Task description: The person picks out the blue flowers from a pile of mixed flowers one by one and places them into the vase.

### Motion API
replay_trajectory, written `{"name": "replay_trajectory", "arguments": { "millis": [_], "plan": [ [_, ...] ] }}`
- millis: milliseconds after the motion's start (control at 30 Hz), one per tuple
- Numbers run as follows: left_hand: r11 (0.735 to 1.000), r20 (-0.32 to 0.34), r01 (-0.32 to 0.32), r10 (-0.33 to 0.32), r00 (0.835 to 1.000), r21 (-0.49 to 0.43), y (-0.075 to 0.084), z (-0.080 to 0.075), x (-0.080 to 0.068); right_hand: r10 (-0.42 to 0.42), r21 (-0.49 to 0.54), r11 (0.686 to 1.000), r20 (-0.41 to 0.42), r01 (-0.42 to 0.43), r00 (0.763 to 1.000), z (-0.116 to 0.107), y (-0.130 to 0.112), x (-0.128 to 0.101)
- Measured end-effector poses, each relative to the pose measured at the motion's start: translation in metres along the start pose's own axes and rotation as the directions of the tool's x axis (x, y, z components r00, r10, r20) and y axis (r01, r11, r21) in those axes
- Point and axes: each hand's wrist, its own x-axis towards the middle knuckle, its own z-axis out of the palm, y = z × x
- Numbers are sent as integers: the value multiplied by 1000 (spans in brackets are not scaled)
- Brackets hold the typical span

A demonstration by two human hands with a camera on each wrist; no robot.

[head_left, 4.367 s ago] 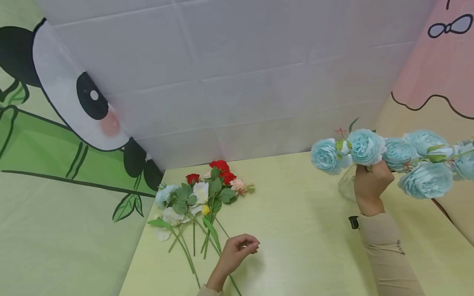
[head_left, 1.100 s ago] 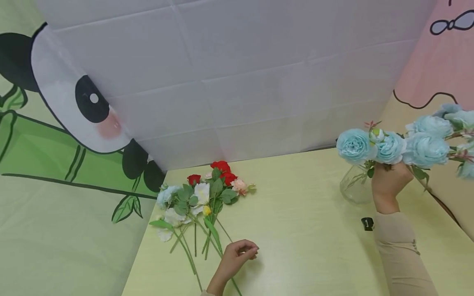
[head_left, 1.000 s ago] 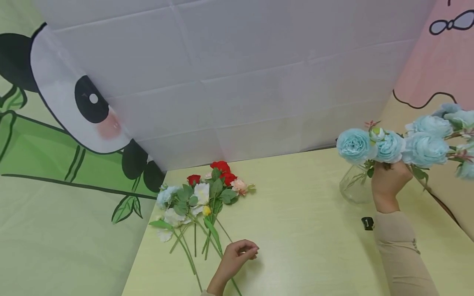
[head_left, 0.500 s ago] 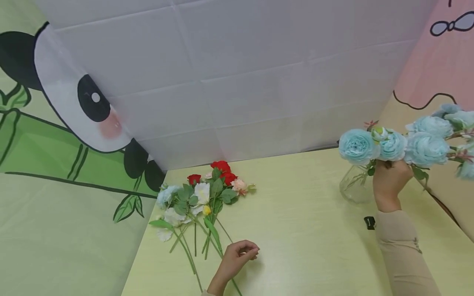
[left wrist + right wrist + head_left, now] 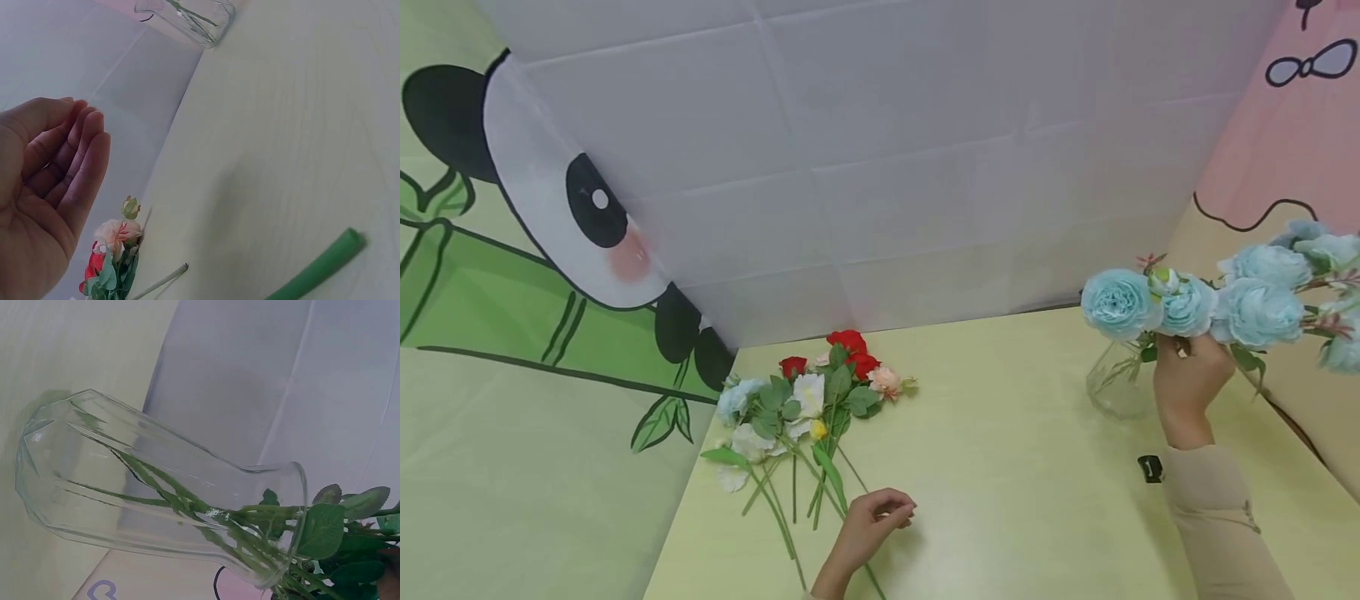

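My right hand [image 5: 1193, 375] grips light blue artificial flowers [image 5: 1258, 310] by the stems, close under the blooms. Their green stems [image 5: 156, 481] run down inside a clear glass vase [image 5: 187, 437], which stands on the table; its mouth is crowded with leaves [image 5: 322, 531]. In the right wrist view only a bit of the hand shows at the edge. My left hand [image 5: 872, 527] hovers over the near part of the table, fingers loosely curled, holding nothing. Below its wrist lie long flower stems, one cut end [image 5: 337, 250] showing close in the left wrist view.
A pile of loose flowers lies at the table's left: red roses [image 5: 847, 340], a pale pink bloom [image 5: 884, 380], white flowers [image 5: 808, 393], a yellow bud [image 5: 817, 429] and a blue flower [image 5: 737, 400]. A small black device [image 5: 1150, 468] sits beside the right cuff. Cloth [image 5: 925, 167] hangs behind.
Since the earliest frame my right hand has moved right with the blue flowers, and more of the vase shows. Over the last second both hands have stayed nearly still.
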Motion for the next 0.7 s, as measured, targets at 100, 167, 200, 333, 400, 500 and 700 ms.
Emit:
{"name": "replay_trajectory", "arguments": {
  "millis": [100, 167, 200, 333, 400, 500, 700],
  "plan": [
    [1000, -6, -4, 4, 1000, 9, 0, -5, -1, 5, 23, 1000, 13, -5, 1000, -2, -1, -6],
    [1000, -19, 6, -6, 1000, 10, 0, -8, -2, 8, 28, 1000, 19, -9, 1000, -4, -2, -9],
    [1000, -31, 17, -17, 999, 9, 0, -10, -2, 7, 30, 1000, 21, -8, 1000, -5, -3, -11],
    [997, -116, 76, -77, 990, -6, -7, -19, -1, 19, 79, 997, -12, -18, 1000, -11, -7, -19],
    [992, -174, 116, -123, 977, -51, -16, -25, -2, 36, 96, 995, -48, -31, 998, -15, -10, -23],
    [978, -264, 173, -199, 944, -119, -29, -35, -2, 66, 105, 993, -115, -54, 991, -21, -13, -30],
    [949, -472, 245, -310, 825, -197, -42, -56, -8, 45, 130, 991, -208, -18, 977, -30, -14, -41]
  ]
}}
